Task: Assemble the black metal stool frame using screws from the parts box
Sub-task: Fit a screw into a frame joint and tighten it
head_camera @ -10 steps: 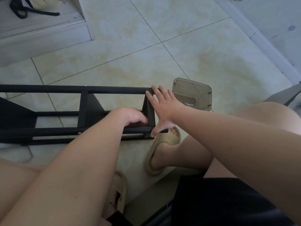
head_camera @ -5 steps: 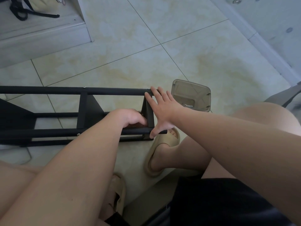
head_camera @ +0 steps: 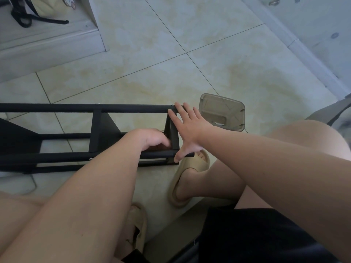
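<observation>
Stool frame point(head_camera: 76, 107) is lying on its side on the tiled floor point(head_camera: 152, 63), long black tubes running left to right across my view, with a couple of small silver screw heads point(head_camera: 97, 104) showing on the top tube. My left hand point(head_camera: 152, 138) is reaching into the frame right by the end bracket, fingers curled under. I honestly can't tell if it's got hold of a screw, the bar or nothing, since the fingertips are hidden behind the lower tube. My right hand point(head_camera: 188, 128) is spread wide and flat against the end of the frame, fingers up on the top tube and thumb down on the tip of the lower one, pressing rather than gripping. The parts box point(head_camera: 222, 111), a smoky see-through plastic thing, sits on the floor just past my right hand. A beige slipper point(head_camera: 201, 164) is right beside the frame's end.
</observation>
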The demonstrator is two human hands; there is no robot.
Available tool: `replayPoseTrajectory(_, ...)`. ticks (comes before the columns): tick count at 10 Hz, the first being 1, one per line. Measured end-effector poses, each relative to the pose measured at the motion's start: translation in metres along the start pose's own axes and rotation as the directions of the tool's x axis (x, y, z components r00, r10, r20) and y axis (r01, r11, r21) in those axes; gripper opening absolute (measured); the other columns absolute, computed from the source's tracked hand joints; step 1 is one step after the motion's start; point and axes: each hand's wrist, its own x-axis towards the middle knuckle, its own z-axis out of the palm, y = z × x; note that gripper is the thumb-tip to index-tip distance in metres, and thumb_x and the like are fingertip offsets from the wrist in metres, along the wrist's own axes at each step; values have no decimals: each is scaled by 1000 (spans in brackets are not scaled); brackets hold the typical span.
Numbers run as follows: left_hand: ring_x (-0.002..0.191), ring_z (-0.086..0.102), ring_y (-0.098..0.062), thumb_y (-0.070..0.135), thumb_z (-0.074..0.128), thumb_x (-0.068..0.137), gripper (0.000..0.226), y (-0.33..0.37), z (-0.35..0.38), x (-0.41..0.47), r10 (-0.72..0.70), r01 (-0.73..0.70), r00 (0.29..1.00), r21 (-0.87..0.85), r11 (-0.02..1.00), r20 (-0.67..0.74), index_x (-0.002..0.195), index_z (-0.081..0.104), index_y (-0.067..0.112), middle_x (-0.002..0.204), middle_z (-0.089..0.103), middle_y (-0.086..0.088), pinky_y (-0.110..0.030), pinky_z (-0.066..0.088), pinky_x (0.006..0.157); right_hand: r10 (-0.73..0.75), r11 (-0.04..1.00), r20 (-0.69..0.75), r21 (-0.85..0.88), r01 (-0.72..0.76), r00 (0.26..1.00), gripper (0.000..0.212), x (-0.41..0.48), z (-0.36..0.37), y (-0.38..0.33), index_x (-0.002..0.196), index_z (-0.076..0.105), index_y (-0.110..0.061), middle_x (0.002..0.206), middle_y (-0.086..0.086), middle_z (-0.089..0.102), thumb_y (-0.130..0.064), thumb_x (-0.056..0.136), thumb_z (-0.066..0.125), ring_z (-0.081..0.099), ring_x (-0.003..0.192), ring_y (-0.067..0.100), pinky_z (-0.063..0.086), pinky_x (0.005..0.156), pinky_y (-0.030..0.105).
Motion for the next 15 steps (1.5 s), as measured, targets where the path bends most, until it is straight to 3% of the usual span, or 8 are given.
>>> replayPoseTrajectory(2, 112, 64, -28, 32, 69, 80, 31, 2, 2, 1, 15, -14, 1000, 104, 995, -8, 106, 75, 17, 110, 73, -5, -45, 46, 107, 0, 1000, 8, 11, 0, 1000, 161, 1, 0, 0, 158, -21, -13, 164, 18, -25, -90, 50, 70, -22, 151, 41, -2, 124, 56)
replayPoseTrajectory(4, 117, 62, -31, 30, 71, 62, 48, 1, 0, -2, 18, -18, 1000, 3, 1000, 26, 107, 76, 13, 113, 74, -8, -46, 42, 110, -1, 1000, 6, 13, 1, 1000, 161, 1, 0, 0, 158, -21, -13, 164, 18, -25, -90, 50, 70, -22, 151, 41, -2, 124, 56)
replayPoseTrajectory(6, 109, 66, -28, 32, 69, 82, 29, 2, 3, 1, 42, -40, 999, 108, 993, -23, 104, 76, 14, 107, 75, -5, -43, 47, 105, 0, 1000, 1, 21, 0, 1000, 161, 1, 1, 0, 158, -21, -13, 164, 18, -25, -89, 50, 71, -22, 151, 40, -3, 124, 56)
replayPoseTrajectory(8, 117, 61, -28, 23, 70, 80, 30, 0, -1, -1, 22, -22, 1000, 37, 999, 5, 108, 75, 14, 115, 72, -6, -45, 41, 110, 6, 1000, -3, 7, -6, 1000, 161, 1, 1, 0, 158, -20, -13, 164, 18, -24, -91, 49, 69, -22, 151, 41, -2, 124, 56)
replayPoseTrajectory(11, 116, 60, -28, 26, 68, 81, 32, 3, 1, -1, 17, -15, 1000, 101, 995, -15, 112, 73, 18, 118, 70, -4, -45, 42, 110, 7, 1000, 17, 15, -7, 1000, 160, -1, -3, -1, 158, -21, -13, 164, 18, -25, -88, 51, 72, -23, 151, 40, -3, 124, 56)
replayPoseTrajectory(12, 119, 58, -27, 22, 69, 83, 31, 1, -1, -2, 10, -10, 1000, 22, 1000, 13, 113, 74, 18, 120, 70, -3, -44, 39, 112, 8, 1000, 20, 13, -9, 1000, 160, -2, -4, -2, 158, -21, -13, 164, 18, -25, -88, 52, 72, -23, 151, 40, -2, 124, 56)
replayPoseTrajectory(13, 113, 64, -27, 31, 71, 82, 30, -1, 0, -2, 18, -18, 1000, 9, 1000, 3, 108, 76, 17, 111, 75, -3, -46, 43, 109, 8, 1000, 17, 13, -8, 1000, 160, -2, -4, -2, 158, -21, -13, 164, 18, -25, -88, 51, 72, -22, 151, 40, -2, 124, 56)
replayPoseTrajectory(15, 112, 63, -28, 35, 69, 65, 46, 5, 2, -6, 20, -19, 1000, 98, 995, -13, 108, 75, 19, 112, 72, -4, -45, 44, 108, 8, 1000, 14, 16, -8, 1000, 160, -1, -3, -2, 158, -20, -13, 164, 18, -25, -89, 51, 72, -22, 151, 40, -3, 124, 56)
